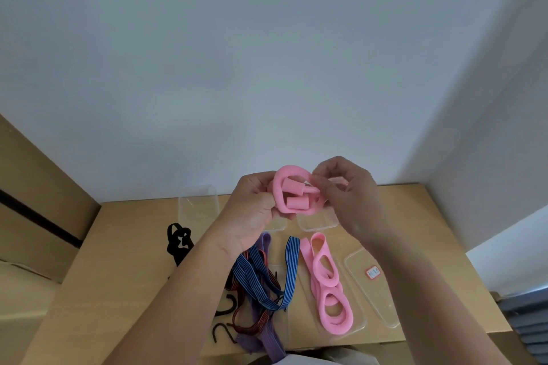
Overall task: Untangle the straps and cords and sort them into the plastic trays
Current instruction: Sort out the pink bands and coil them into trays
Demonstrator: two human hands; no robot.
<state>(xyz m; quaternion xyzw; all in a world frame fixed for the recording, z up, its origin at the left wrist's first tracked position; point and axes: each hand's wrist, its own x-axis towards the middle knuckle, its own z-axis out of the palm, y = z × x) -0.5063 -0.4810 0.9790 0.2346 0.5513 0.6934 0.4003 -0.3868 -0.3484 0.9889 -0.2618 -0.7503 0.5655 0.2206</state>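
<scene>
While both hands hold it up over the far half of the bench (415,216), the pink band tangle (292,192) sits between them. The left hand (252,213) grips its left side with curled fingers, the right hand (347,195) pinches its right side, and the two hands are close together.

Beneath them the middle far tray (318,224) lies near the far edge, and the far-left tray (198,204) lies toward the far-left corner. A black strap (178,241) lies near the left edge.

Toward the near edge, blue striped cords (261,275), a purple strap (271,341) and a red-and-black cord (255,324) tangle over the near tray (278,271). Just right of it, the pink-band tray (360,323) holds loose pink bands (332,296). The labelled tray (382,305) lies beside that one, with bare wood between it and the right edge.
</scene>
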